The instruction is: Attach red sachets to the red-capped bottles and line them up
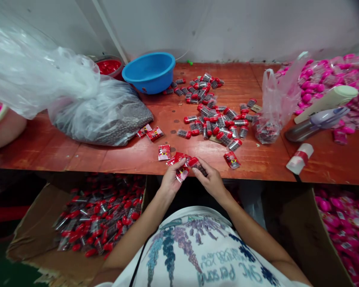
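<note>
At the table's front edge, my left hand (170, 178) is closed on a small red printed packet (182, 173). Close beside it, my right hand (211, 179) grips a small clear bottle (201, 169) with a red cap and dark contents. The bottle's cap points toward the packet; whether the two touch is hard to tell. Just beyond my fingers lie more red packets, one flat (164, 152) to the left and another (232, 160) to the right. Farther back, a loose heap of red-capped bottles (217, 119) covers the middle of the table.
A big clear bag of dark beads (107, 115) and a blue basin (151, 73) stand left. On the right are a small plastic bag (269, 119), a spray bottle (314, 124), a white roll (299, 158) and pink items (341, 83). Below, a cardboard box (36, 227) holds bottles.
</note>
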`<state>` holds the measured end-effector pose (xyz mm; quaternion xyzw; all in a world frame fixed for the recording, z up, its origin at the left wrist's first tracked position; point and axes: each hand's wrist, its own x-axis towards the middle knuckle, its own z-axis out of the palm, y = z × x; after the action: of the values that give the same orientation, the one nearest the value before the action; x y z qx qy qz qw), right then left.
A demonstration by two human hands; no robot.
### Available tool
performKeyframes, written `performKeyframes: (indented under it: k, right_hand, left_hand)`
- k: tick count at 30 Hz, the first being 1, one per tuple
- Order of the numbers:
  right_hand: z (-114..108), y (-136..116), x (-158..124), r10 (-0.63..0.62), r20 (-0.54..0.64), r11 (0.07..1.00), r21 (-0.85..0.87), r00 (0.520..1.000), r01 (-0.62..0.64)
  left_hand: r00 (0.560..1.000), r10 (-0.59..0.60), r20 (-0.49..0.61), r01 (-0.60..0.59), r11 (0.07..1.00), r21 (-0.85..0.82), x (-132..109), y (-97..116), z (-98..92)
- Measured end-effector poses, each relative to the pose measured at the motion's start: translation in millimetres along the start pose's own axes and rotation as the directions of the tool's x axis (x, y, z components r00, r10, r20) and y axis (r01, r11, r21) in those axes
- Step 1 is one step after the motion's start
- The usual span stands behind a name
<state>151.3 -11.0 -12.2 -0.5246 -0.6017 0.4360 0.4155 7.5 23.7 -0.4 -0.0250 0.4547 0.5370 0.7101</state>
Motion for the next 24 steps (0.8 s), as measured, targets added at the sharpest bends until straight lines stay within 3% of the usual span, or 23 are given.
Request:
performKeyframes:
  k: [8,13,16,24]
  right_hand:
    - [2,4,-1,0.012,0.030,0.999,0.046,0.999,-0.013]
    - [1,5,0,0.040,-0.042,0.998,0.058,0.998,-0.038]
    - [1,4,-1,0.056,-0.049,0.994,0.100,0.997,-0.051]
    - [-2,-2,4,0.060,-0.002,0.963,0.263,0.998,-0.057]
  left_hand:
    - [0.990,0.113,0.084,-0.122,0.986,0.110,-1,2,-2.8]
    - [0.973,0.195,0.127,-0.215,0.962,0.171,-7,3,-1.1]
    - [0.955,0.231,0.188,-0.269,0.940,0.211,-12,3,0.8]
    - [0.926,0.310,0.217,-0.353,0.913,0.203,-13,2,2.4]
